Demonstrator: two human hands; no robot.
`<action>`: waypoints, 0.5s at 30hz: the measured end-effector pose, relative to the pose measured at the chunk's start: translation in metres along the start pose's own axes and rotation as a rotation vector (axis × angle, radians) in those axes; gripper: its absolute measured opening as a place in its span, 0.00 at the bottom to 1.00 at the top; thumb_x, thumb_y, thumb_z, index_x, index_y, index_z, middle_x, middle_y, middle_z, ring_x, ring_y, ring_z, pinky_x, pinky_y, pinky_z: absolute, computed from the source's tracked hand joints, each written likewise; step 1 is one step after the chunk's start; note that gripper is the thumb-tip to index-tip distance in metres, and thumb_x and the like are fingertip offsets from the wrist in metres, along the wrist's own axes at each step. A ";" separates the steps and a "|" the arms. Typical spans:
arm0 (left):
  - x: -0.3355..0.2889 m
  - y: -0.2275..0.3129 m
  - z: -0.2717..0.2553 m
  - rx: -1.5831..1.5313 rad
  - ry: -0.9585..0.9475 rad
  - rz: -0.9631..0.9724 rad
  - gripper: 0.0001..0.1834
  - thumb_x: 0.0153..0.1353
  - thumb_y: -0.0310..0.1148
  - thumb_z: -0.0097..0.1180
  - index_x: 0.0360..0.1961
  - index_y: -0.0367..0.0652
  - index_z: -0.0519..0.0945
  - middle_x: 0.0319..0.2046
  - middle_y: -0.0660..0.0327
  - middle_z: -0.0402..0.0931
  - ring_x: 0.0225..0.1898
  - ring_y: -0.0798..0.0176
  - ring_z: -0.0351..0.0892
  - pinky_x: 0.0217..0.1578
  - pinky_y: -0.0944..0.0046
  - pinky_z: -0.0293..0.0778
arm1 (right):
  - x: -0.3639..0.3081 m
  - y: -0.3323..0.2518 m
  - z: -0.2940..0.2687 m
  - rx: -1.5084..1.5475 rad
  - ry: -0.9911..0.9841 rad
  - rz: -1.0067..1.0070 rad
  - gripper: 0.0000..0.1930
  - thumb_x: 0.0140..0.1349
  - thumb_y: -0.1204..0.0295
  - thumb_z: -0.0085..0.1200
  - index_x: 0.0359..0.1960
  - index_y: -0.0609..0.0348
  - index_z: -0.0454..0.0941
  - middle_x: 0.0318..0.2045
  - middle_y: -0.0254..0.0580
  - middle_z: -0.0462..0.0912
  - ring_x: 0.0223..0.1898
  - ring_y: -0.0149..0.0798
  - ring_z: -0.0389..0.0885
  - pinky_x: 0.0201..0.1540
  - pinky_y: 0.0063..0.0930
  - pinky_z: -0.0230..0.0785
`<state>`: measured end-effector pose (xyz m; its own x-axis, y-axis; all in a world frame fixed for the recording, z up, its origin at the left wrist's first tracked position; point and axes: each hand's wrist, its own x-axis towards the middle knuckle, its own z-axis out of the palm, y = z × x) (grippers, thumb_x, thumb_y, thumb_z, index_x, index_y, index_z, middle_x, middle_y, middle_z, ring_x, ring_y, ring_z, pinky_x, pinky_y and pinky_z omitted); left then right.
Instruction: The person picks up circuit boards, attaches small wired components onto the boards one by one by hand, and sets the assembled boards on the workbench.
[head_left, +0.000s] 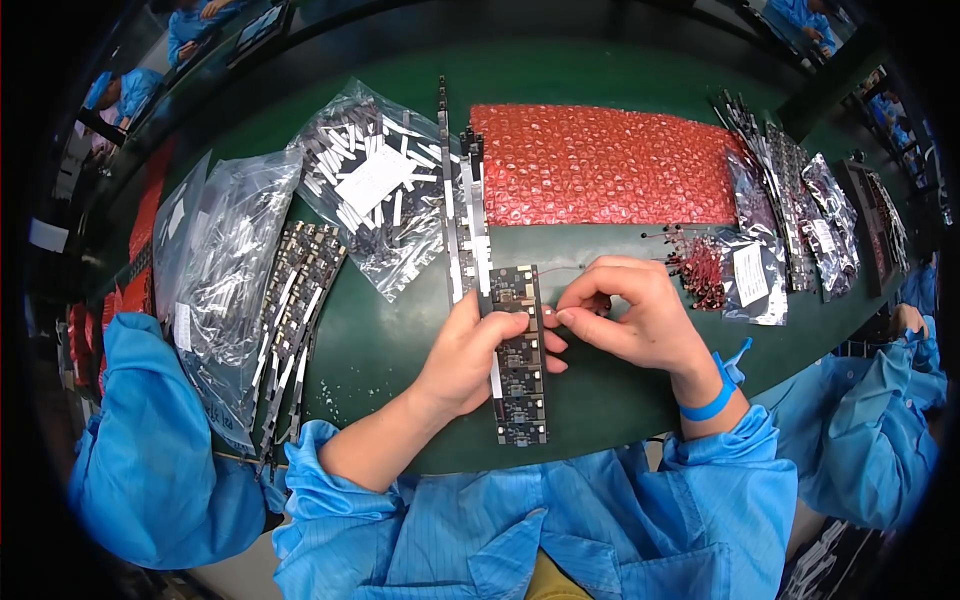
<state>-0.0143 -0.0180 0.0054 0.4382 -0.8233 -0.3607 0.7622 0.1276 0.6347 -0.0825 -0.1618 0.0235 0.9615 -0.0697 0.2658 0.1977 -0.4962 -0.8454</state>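
Observation:
My left hand (455, 355) grips a long dark circuit board panel (520, 385), thumb on its face and fingertips showing past its right edge. Narrow black-and-white strips (480, 250) stretch away from the panel's left side. At the panel's right edge, my right hand (640, 315) has thumb and forefinger pinched together. A thin red wire (558, 268) runs between the panel's upper right corner and this hand; its end in the fingers is too small to make out. Around my right wrist sits a blue band (710, 398).
Red bubble wrap (600, 165) lies beyond my hands. A clear bag of strips (370, 190) and stacked circuit boards (300, 290) are at left. To the right are a pile of red wires (697, 268), silvery bags (755, 275) and more boards (790, 200). Co-workers' blue sleeves (150, 450) flank me.

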 end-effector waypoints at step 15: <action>0.001 -0.001 -0.004 0.001 -0.051 -0.047 0.09 0.46 0.26 0.35 0.30 0.34 0.60 0.21 0.53 0.65 0.20 0.61 0.70 0.19 0.63 0.71 | -0.003 0.000 0.005 -0.095 0.012 -0.087 0.02 0.38 0.78 0.49 0.18 0.61 0.70 0.14 0.36 0.68 0.13 0.30 0.68 0.13 0.18 0.61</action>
<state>-0.0124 -0.0172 0.0021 0.3770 -0.8556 -0.3547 0.7808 0.0875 0.6186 -0.0847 -0.1576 0.0206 0.9392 -0.0327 0.3418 0.2604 -0.5809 -0.7712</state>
